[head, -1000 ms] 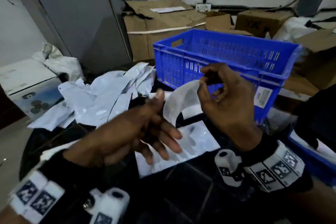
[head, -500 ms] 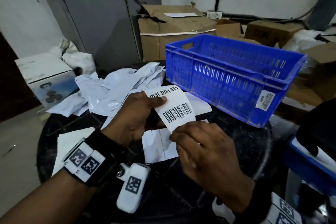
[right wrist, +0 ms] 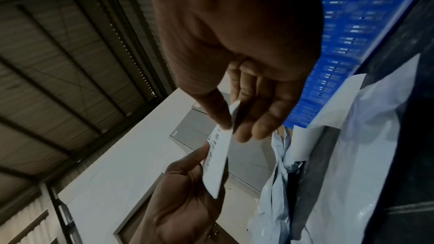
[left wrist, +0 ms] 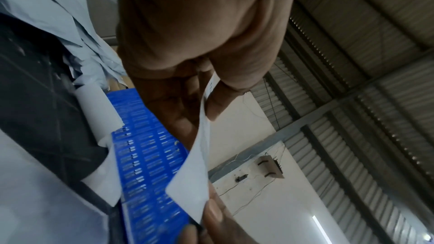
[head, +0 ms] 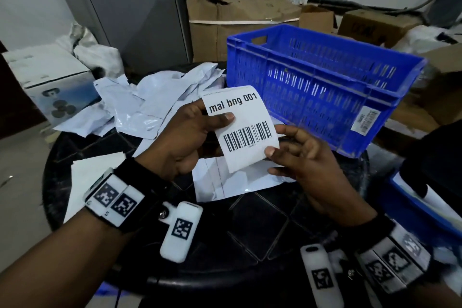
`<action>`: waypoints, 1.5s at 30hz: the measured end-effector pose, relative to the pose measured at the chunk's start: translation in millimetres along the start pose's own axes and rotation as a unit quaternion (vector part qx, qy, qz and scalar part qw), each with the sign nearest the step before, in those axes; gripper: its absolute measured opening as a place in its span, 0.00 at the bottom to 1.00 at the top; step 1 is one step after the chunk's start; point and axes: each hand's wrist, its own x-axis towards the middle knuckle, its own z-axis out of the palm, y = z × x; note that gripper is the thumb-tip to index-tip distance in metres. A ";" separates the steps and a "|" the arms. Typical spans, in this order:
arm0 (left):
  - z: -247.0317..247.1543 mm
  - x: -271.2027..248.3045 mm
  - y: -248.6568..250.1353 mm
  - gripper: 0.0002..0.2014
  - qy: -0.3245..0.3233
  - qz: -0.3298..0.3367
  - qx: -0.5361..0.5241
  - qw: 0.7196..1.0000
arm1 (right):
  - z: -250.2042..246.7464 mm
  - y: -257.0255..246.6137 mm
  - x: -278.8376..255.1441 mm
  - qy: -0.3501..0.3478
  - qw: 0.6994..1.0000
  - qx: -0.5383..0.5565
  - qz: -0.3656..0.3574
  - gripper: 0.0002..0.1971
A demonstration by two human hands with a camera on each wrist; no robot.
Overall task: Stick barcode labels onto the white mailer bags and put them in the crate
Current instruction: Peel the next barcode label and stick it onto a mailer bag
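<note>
A white barcode label (head: pixel 246 130) printed "mal bng 001" is held up between both hands above the black round table (head: pixel 250 245). My left hand (head: pixel 190 137) pinches its upper left part, thumb on the printed face. My right hand (head: pixel 300 157) pinches its lower right corner. In the left wrist view the label (left wrist: pixel 197 173) runs edge-on from the thumb; in the right wrist view the label (right wrist: pixel 218 157) sits between both hands. A flat white mailer bag (head: pixel 232 182) lies on the table under the label. The blue crate (head: pixel 320 82) stands at the table's far right.
A loose heap of white mailer bags (head: pixel 155 105) covers the table's far left. A white sheet (head: pixel 82 177) lies at the near left. Cardboard boxes (head: pixel 237 15) and a grey cabinet (head: pixel 130 7) stand behind. Another blue bin (head: pixel 425 210) sits at the right edge.
A second ago the hands were apart with a curled strip in the right. Now both hands hold the flat label, raised slightly and facing me. My head has moved closer.
</note>
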 end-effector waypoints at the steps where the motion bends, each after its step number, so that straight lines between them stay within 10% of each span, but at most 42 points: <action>1: -0.2 3.8 -2.5 0.14 0.002 -0.003 0.009 1.000 | -0.8 2.6 0.6 0.007 1.000 0.002 0.008 0.18; 26: -9.2 68.5 -95.7 0.08 0.021 -0.133 0.075 0.988 | -21.2 48.1 36.9 0.006 0.960 -0.074 0.272 0.07; 45: -9.9 72.6 -93.0 0.11 0.000 -0.094 0.120 0.988 | -29.8 54.5 21.4 0.007 0.958 -0.100 0.269 0.08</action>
